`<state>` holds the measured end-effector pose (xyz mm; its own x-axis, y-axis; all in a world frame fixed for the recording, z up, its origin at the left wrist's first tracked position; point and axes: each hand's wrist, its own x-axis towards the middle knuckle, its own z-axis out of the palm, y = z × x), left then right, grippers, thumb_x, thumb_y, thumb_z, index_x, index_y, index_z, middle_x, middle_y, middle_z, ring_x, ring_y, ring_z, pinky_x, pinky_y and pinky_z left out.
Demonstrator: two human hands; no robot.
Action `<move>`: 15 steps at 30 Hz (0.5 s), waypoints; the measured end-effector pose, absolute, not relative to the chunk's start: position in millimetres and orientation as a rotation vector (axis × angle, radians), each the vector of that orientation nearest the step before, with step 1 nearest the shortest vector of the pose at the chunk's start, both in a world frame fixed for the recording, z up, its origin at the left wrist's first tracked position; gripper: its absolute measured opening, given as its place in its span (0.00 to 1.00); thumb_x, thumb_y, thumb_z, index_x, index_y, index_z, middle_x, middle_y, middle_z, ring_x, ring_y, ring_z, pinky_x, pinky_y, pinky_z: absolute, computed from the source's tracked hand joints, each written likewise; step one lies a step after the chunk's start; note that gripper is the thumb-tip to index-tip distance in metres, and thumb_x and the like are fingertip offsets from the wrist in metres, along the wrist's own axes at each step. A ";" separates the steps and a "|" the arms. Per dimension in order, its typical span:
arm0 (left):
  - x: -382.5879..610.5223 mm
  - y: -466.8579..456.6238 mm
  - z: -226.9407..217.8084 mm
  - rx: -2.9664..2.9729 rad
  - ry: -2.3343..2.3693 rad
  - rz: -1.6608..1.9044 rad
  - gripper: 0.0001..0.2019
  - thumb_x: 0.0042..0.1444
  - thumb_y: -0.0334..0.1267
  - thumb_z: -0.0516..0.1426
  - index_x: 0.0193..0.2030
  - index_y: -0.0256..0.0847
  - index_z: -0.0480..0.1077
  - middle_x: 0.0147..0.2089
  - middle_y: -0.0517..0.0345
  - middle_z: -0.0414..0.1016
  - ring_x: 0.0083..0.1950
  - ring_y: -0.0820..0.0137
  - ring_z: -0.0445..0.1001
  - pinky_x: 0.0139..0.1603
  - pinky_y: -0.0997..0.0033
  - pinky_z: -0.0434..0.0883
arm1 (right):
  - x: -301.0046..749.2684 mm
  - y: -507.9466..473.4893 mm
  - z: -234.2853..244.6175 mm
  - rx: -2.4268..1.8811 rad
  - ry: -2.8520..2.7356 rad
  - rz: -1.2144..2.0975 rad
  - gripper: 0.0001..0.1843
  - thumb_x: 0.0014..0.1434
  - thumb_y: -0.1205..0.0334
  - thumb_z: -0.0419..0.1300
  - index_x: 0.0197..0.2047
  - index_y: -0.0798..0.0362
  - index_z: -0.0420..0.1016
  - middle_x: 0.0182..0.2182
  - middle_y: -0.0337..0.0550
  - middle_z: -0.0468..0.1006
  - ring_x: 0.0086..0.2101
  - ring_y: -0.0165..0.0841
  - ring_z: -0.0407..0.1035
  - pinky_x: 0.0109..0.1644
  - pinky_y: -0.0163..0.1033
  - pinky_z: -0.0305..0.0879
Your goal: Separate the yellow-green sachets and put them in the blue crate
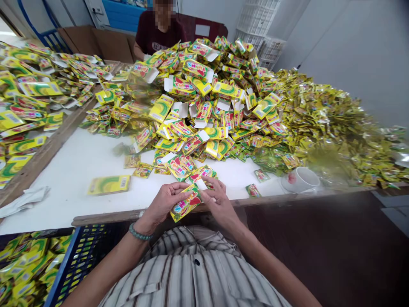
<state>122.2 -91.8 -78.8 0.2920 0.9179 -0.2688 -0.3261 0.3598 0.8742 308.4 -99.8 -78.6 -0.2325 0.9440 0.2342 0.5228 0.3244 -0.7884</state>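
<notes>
Far left I see a blue crate (62, 267) of yellow boxes, below the tabletop (73, 157). Above it, a white cloth (24, 200) by a wooden strip (47, 153), more boxes beyond the strip. Next, one yellow box (108, 184) flat, left of the hands. Then my left hand (164, 202), bracelet on wrist, fingers and thumb closed on the left side of a candy box (185, 205). Candy box sits between both hands, slanted, over the tabletop's front edge, white flap (201, 184) up. My right hand (220, 202) grips its upper right end, by the flap. Just beyond the hands: big box pile (191, 102), a person in a dark shirt (159, 36) behind. Right of the hands, small packets (253, 190), a white cup (303, 178), then a packet heap (306, 111).
</notes>
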 end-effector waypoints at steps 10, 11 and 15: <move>106.0 -104.3 -86.4 0.867 0.883 0.946 0.21 0.46 0.47 0.69 0.44 0.37 0.76 0.39 0.53 0.82 0.37 0.65 0.80 0.41 0.69 0.75 | 285.6 -97.8 -83.7 -1.300 -2.089 0.685 0.14 0.62 0.57 0.61 0.25 0.51 0.76 0.61 0.42 0.67 0.62 0.44 0.51 0.67 0.58 0.46; 104.9 -105.1 -87.1 0.880 0.885 0.946 0.21 0.45 0.46 0.69 0.45 0.38 0.76 0.39 0.54 0.82 0.37 0.65 0.79 0.41 0.69 0.74 | 283.1 -97.8 -83.5 -1.299 -2.097 0.681 0.14 0.62 0.58 0.61 0.25 0.51 0.76 0.61 0.42 0.67 0.62 0.44 0.50 0.67 0.58 0.46; 101.2 -107.2 -88.2 0.905 0.928 0.899 0.23 0.43 0.46 0.70 0.45 0.38 0.76 0.38 0.55 0.82 0.37 0.66 0.79 0.40 0.70 0.74 | 275.2 -96.2 -79.7 -1.204 -2.210 0.740 0.13 0.61 0.62 0.60 0.25 0.51 0.76 0.59 0.43 0.69 0.61 0.44 0.53 0.63 0.54 0.54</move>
